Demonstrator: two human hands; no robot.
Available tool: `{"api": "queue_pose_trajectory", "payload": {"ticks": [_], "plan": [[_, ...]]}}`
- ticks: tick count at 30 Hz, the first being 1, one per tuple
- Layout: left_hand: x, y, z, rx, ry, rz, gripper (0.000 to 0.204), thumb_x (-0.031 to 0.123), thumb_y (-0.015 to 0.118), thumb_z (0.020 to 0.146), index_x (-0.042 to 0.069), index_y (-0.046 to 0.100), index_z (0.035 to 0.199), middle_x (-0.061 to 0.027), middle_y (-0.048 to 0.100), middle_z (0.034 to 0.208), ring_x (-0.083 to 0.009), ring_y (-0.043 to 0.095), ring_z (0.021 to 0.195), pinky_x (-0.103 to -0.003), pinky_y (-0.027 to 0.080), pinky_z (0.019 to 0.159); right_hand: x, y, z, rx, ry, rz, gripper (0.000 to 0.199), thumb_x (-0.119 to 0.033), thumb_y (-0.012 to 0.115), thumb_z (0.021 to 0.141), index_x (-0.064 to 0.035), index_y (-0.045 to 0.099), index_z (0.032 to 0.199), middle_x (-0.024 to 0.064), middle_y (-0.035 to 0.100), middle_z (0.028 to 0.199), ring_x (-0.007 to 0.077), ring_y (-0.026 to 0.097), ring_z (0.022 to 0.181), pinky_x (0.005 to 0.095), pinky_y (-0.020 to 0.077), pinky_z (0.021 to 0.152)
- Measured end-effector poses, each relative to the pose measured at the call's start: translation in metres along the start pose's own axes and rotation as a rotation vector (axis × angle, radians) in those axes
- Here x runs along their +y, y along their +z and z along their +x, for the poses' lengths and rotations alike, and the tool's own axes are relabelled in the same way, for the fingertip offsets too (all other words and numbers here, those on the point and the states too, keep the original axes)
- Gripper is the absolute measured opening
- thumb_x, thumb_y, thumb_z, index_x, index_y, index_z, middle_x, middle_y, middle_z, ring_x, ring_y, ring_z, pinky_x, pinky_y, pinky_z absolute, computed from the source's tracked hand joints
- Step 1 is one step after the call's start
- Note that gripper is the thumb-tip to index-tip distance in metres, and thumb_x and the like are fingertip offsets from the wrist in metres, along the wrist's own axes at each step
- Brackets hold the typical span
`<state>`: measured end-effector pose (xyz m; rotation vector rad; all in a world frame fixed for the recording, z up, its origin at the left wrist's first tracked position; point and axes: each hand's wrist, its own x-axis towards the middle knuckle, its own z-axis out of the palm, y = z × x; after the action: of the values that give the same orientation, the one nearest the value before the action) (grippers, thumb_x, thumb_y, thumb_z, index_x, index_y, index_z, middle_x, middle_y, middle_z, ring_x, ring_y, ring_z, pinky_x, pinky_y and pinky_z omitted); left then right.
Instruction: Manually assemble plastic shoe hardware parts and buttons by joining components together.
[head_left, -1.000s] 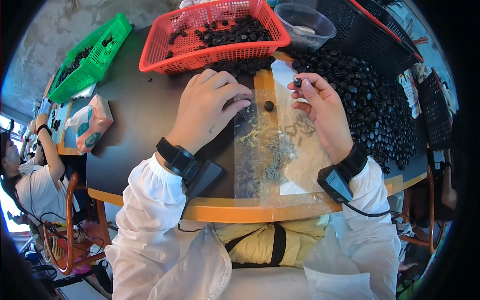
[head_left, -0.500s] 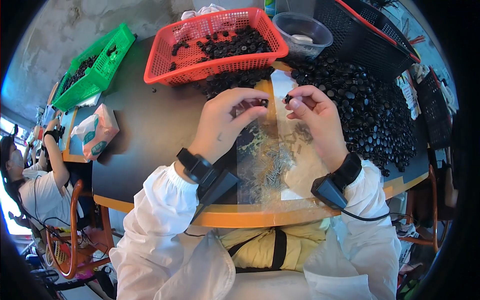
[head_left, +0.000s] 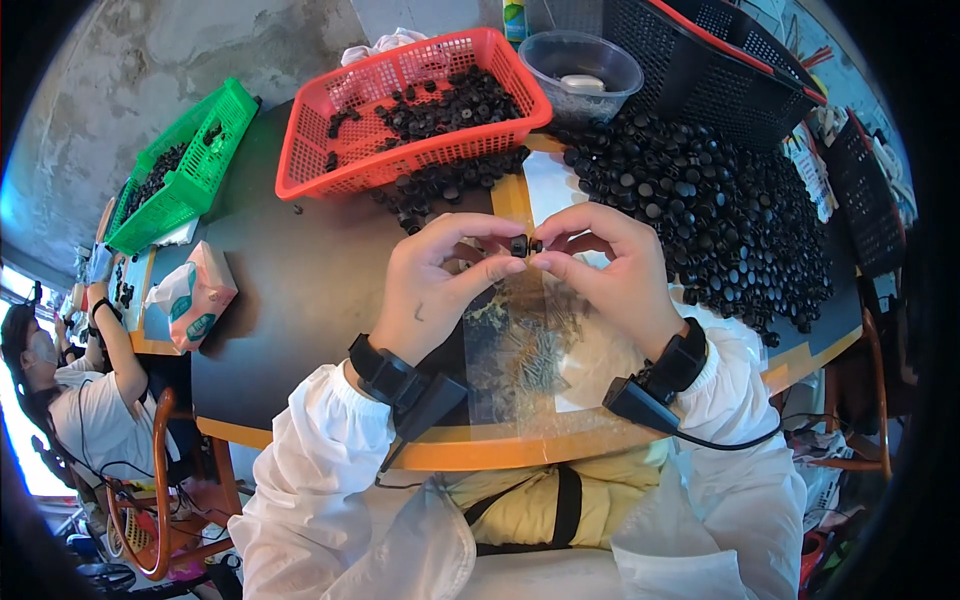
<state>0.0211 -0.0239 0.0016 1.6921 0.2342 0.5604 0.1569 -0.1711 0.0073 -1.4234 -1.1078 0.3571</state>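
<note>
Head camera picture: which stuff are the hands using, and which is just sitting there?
In use:
left hand and right hand, pinching a small black part between them
pile of black parts
clear bag of small bits

Just lying about:
red basket
green basket
tissue pack
clear bowl

2 hands, left hand (head_left: 440, 285) and right hand (head_left: 610, 270), hold 1 black cap (head_left: 519, 245). 1 red basket (head_left: 400, 105), 1 green basket (head_left: 185, 165), 2 black baskets (head_left: 710, 70) (head_left: 868, 195), 1 clear bowl (head_left: 583, 65), 1 tissue pack (head_left: 195, 295). Loose caps (head_left: 700, 210): too many to count.
</note>
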Motion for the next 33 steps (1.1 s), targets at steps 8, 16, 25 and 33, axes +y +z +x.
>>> {"api": "queue_pose_trajectory", "payload": {"ticks": [8, 16, 25, 33], "plan": [[-0.006, -0.002, 0.001, -0.015, 0.103, 0.103, 0.029, 0.006, 0.076, 0.079, 0.006, 0.069, 0.108, -0.0031, 0.065, 0.094, -0.0086, 0.061, 0.08, -0.023, 0.048, 0.071, 0.0, -0.001, -0.001, -0.013, -0.005, -0.052, 0.021, -0.005, 0.076, 0.076, -0.0023, 0.069, 0.096, 0.0059, 0.069, 0.094, 0.0112, 0.065, 0.08, 0.0243, 0.0523, 0.07], [-0.002, 0.004, -0.002, -0.022, 0.068, 0.036, 0.029, 0.008, 0.076, 0.08, 0.005, 0.069, 0.107, -0.0013, 0.065, 0.09, -0.0072, 0.058, 0.076, -0.022, 0.047, 0.07, 0.0, 0.0, -0.003, 0.026, 0.04, 0.083, 0.02, -0.003, 0.076, 0.076, -0.0034, 0.069, 0.094, 0.0041, 0.068, 0.095, 0.0104, 0.064, 0.084, 0.024, 0.0514, 0.072], [0.002, 0.003, -0.004, -0.041, 0.014, 0.047, 0.03, 0.006, 0.073, 0.083, -0.002, 0.065, 0.111, -0.0079, 0.066, 0.104, -0.0119, 0.061, 0.091, -0.026, 0.05, 0.082, 0.003, 0.001, -0.004, -0.051, 0.134, 0.327, 0.019, -0.001, 0.072, 0.081, -0.0025, 0.068, 0.099, 0.0045, 0.066, 0.102, 0.0107, 0.061, 0.092, 0.0242, 0.0499, 0.078], [-0.001, -0.003, 0.0, -0.094, 0.269, 0.31, 0.031, 0.011, 0.074, 0.081, 0.003, 0.068, 0.111, -0.0021, 0.055, 0.095, -0.0112, 0.053, 0.083, -0.023, 0.044, 0.072, -0.009, -0.003, -0.003, -0.27, 0.46, 0.612, 0.028, -0.014, 0.065, 0.091, -0.0017, 0.057, 0.115, 0.0015, 0.058, 0.103, 0.0099, 0.057, 0.087, 0.0253, 0.0502, 0.076]]}}
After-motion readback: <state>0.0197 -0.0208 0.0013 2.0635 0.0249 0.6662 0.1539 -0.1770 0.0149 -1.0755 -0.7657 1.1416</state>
